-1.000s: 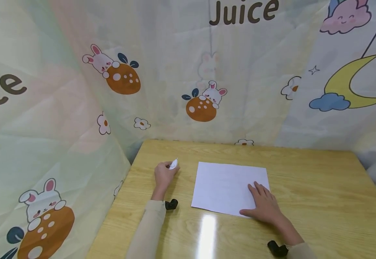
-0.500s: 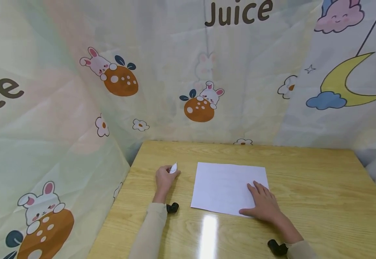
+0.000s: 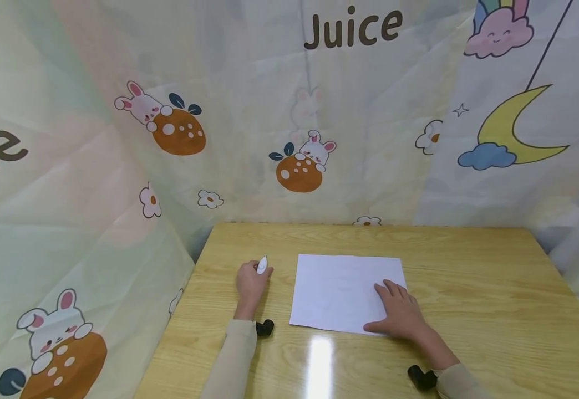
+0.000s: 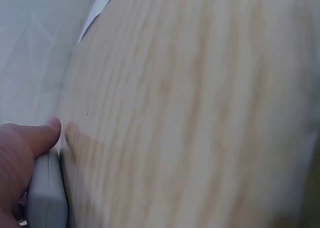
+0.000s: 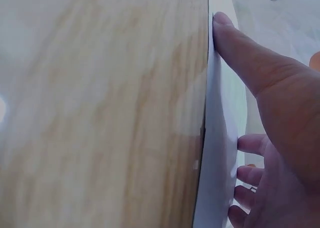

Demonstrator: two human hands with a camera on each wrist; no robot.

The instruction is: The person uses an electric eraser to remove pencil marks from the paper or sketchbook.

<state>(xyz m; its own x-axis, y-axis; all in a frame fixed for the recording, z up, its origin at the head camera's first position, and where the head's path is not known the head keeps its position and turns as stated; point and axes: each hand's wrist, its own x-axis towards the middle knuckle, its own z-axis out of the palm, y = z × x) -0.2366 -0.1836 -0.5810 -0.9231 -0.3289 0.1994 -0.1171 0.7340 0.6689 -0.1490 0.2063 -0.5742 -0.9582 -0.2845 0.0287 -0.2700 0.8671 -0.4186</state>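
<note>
A blank white sheet of paper (image 3: 341,293) lies flat on the wooden table. My right hand (image 3: 398,310) rests on its lower right corner with the fingers spread; in the right wrist view, the thumb (image 5: 250,58) lies along the sheet's near edge and the fingertips touch the paper. Left of the sheet, my left hand (image 3: 252,284) holds a small white correction tape (image 3: 262,265), its narrow tip pointing away from me. From the left wrist, the rounded white casing (image 4: 47,193) shows a seam, and the thumb lies over its end; the palm hides part of it.
The wooden table (image 3: 469,288) runs back to a printed cloth backdrop (image 3: 239,111), which also hangs at the left. A black wrist mount (image 3: 265,328) sits by the left cuff, another black mount (image 3: 421,378) by the right. Light glares on the table's near side.
The left hand has lowered slightly toward me with the correction tape still held. My right hand keeps its place on the paper. The whole head view has shifted a little.
</note>
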